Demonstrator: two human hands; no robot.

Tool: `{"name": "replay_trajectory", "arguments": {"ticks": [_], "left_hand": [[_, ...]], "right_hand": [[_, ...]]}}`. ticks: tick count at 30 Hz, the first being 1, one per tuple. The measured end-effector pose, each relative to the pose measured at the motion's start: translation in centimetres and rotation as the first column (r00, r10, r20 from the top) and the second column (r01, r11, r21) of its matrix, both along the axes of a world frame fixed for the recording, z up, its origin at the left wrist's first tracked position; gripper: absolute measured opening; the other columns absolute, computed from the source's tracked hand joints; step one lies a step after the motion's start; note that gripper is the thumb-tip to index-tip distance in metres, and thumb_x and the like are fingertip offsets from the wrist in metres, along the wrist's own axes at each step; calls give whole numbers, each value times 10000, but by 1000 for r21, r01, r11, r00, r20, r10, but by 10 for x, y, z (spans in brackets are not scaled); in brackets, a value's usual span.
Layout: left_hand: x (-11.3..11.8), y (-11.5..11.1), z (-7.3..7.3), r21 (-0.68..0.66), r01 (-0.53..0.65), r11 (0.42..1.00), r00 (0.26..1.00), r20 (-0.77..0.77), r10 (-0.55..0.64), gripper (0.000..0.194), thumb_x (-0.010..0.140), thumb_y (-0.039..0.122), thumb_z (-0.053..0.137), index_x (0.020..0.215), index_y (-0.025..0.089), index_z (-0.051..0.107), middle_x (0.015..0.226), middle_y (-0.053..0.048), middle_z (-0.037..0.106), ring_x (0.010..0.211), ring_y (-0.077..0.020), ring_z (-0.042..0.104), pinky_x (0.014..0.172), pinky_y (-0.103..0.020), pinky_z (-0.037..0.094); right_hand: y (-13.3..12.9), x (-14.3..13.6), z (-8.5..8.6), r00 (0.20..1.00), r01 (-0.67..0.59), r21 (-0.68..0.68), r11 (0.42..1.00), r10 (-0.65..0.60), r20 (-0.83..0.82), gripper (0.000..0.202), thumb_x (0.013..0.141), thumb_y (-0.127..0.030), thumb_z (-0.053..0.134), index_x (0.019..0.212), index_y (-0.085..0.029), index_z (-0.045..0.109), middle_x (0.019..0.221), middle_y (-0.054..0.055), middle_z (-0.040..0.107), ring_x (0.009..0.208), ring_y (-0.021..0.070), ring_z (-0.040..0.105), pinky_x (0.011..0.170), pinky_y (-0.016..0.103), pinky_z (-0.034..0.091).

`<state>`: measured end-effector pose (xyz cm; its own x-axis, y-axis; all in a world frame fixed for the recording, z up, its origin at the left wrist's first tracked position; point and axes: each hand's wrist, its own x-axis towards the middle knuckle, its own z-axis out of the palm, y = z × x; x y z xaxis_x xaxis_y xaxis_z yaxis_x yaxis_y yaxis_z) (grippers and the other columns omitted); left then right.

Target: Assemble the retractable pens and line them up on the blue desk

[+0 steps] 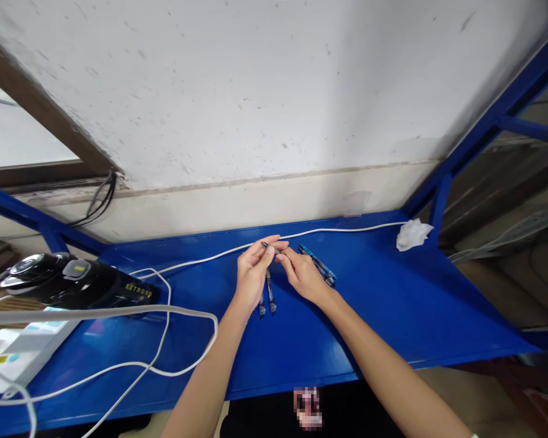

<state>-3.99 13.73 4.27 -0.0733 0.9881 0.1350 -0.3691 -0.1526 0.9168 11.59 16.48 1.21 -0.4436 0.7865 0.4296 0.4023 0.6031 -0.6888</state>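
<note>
There is only one view, from a camera worn on the person's head. It looks forward and down at the blue desk [393,316] from close, facing the white wall [256,91] behind it. Both forearms enter from the bottom edge.

I see my left hand [252,274] and right hand [302,274] meeting over the middle of the shelf [393,316], a small pen part [269,246] between their fingertips. Two pens [267,298] lie under them; more pens [318,265] lie just right. A cable [210,258] runs along the back edge to a crumpled tissue [411,234] in the back right corner. An appliance [68,281] sits at the left end.
</note>
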Motion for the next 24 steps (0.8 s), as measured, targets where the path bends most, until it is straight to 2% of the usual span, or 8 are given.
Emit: {"name": "replay_trajectory", "arguments": {"ticks": [5, 8, 10, 12, 14, 16, 19, 24], "left_hand": [[-1, 4, -7, -2, -184, 983, 979, -88, 183, 210, 850, 351, 898, 946, 199, 790, 905, -53, 792, 853, -176, 731, 807, -279, 558], [0, 4, -5, 30, -257, 966, 958, -122, 259, 231, 829, 350, 915, 939, 213, 764, 884, -25, 761, 831, -153, 704, 775, -251, 542], [0, 2, -2, 48, -214, 976, 970, -106, 218, 275, 867, 368, 881, 1082, 234, 772, 1041, -54, 782, 966, -182, 723, 860, -278, 559], [0, 0, 1, 41, -110, 993, 990, -83, 113, 353, 910, 391, 834, 1219, 235, 765, 1206, -99, 779, 1118, -232, 723, 980, -342, 561], [-1, 0, 1, 23, -52, 998, 996, -73, 54, 362, 916, 394, 825, 1227, 216, 773, 1212, -120, 787, 1143, -260, 729, 1028, -385, 555], [-2, 2, -2, 13, -87, 996, 993, -76, 87, 300, 892, 372, 855, 1132, 203, 793, 1098, -101, 804, 1068, -243, 745, 996, -367, 562], [-3, 5, -6, 10, -200, 980, 975, -98, 200, 225, 844, 341, 903, 965, 195, 781, 948, -49, 779, 923, -180, 731, 880, -284, 560], [0, 7, -9, -8, -269, 963, 959, -90, 267, 295, 807, 356, 929, 822, 184, 689, 814, 4, 706, 763, -123, 660, 756, -234, 518]], "right_hand": [[-2, -2, 3, 1000, -12, 25, 1000, 11, 28, 378, 1179, -391, 310, 999, -223, 597, 823, 36, 700, 687, 188, 636, 667, 306, 384], [-3, -2, 4, 999, -29, 46, 999, 27, 36, 351, 1176, -365, 326, 959, -230, 566, 802, 18, 675, 666, 174, 599, 670, 308, 375], [-3, -2, 4, 1000, -21, 51, 998, 20, 24, 341, 1175, -361, 330, 961, -231, 561, 807, 16, 669, 672, 174, 593, 674, 310, 376], [-1, -1, 3, 1000, -3, 51, 999, 3, 0, 332, 1175, -363, 325, 996, -228, 570, 846, 27, 683, 702, 181, 610, 688, 313, 393], [0, 0, 3, 1000, 11, 52, 999, -10, -15, 329, 1174, -367, 319, 1025, -228, 579, 880, 39, 696, 727, 189, 623, 703, 314, 411], [0, 1, 4, 1000, 3, 54, 999, -2, -14, 321, 1172, -373, 329, 1035, -231, 582, 903, 44, 703, 752, 193, 632, 722, 314, 424], [-1, 1, 5, 1000, -12, 26, 1000, 12, -4, 274, 1161, -397, 389, 1026, -240, 568, 907, 38, 703, 775, 193, 640, 728, 306, 430], [-2, -1, 4, 1000, 25, -34, 999, -24, 19, 177, 1124, -408, 487, 1081, -243, 537, 872, 23, 703, 714, 195, 638, 669, 293, 414]]}}
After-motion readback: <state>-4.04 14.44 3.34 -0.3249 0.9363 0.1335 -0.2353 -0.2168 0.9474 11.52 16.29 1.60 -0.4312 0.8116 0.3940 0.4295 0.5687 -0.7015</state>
